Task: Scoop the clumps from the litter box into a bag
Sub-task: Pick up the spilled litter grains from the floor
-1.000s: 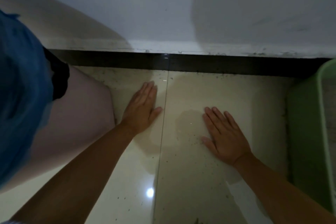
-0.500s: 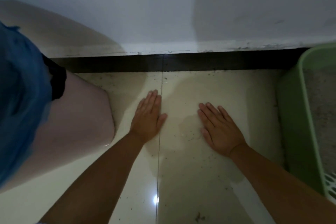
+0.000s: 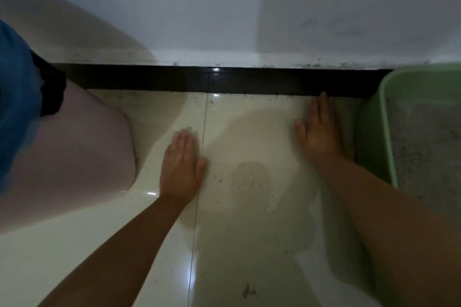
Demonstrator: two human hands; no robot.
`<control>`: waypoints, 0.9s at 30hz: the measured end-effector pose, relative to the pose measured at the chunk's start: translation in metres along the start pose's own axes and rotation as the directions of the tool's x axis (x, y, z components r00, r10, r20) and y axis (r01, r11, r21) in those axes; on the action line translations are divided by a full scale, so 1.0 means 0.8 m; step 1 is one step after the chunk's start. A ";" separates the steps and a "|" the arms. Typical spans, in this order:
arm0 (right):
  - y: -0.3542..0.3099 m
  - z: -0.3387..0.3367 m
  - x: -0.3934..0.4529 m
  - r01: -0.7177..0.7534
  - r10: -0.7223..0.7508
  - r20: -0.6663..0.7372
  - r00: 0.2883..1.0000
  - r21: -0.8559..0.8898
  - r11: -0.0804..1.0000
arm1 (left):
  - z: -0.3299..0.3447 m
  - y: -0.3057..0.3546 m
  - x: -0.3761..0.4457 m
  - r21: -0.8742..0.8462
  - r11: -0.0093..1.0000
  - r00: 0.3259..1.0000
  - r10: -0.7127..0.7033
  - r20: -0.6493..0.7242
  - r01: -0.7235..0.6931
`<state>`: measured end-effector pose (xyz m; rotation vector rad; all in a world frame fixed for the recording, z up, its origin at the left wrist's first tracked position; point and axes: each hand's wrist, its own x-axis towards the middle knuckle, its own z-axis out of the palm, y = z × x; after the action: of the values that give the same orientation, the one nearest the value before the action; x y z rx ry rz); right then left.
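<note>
Pale green plastic walls mark the litter box (image 3: pixel 369 147) at the right edge of my view, with speckled grey litter (image 3: pixel 424 152) filling its inside. I see both hands spread flat and released, palms down on the glossy cream floor tiles (image 3: pixel 249 219), grasping nothing. The right hand (image 3: pixel 320 129) lies just beside the litter box's near wall, fingers pointing toward the black skirting strip (image 3: pixel 249 80) at the foot of the white wall (image 3: pixel 224 7); its fingertips reach almost to that strip. The left hand (image 3: pixel 180 167) rests well apart from the box, its thumb at the thin grout line (image 3: pixel 199 169) between two tiles. Between the hands the floor carries scattered dark litter grains (image 3: pixel 249 183) and a faint damp-looking patch. At the left I see a bare knee (image 3: pixel 82 157) on the floor, blue cloth (image 3: pixel 15 112) with a black hem above it.
</note>
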<state>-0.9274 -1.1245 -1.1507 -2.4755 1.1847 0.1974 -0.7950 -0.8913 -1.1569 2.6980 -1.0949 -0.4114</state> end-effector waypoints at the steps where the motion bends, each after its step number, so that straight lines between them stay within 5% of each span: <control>1: -0.002 0.003 0.000 0.006 -0.006 0.015 1.000 -0.034 0.999 | -0.002 -0.002 -0.001 0.012 0.997 0.996 -0.082 0.031 0.082; 6: -0.027 0.028 -0.002 0.225 -0.222 0.033 0.974 -0.089 0.970 | 0.002 -0.007 -0.001 0.074 0.986 0.986 -0.156 0.055 0.152; 11: -0.033 0.037 0.000 0.709 -0.680 0.203 0.705 -0.218 0.670 | 0.002 -0.010 -0.001 0.061 0.985 0.984 -0.168 0.062 0.164; 18: -0.054 0.018 0.049 0.627 -0.594 0.220 0.774 -0.130 0.768 | -0.001 -0.011 0.001 0.023 0.986 0.983 -0.166 0.077 0.165; 24: -0.052 0.024 0.016 0.778 -0.766 0.151 0.625 -0.046 0.626 | -0.006 -0.012 0.004 0.030 0.988 0.983 -0.152 0.101 0.150; 27: -0.056 0.009 0.036 0.680 -0.684 0.010 0.730 -0.117 0.724 | -0.008 -0.013 0.005 0.031 0.988 0.982 -0.154 0.114 0.151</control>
<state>-0.8744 -1.1172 -1.1527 -2.8363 0.1932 0.0085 -0.7837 -0.8860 -1.1545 2.8192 -0.9282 -0.5918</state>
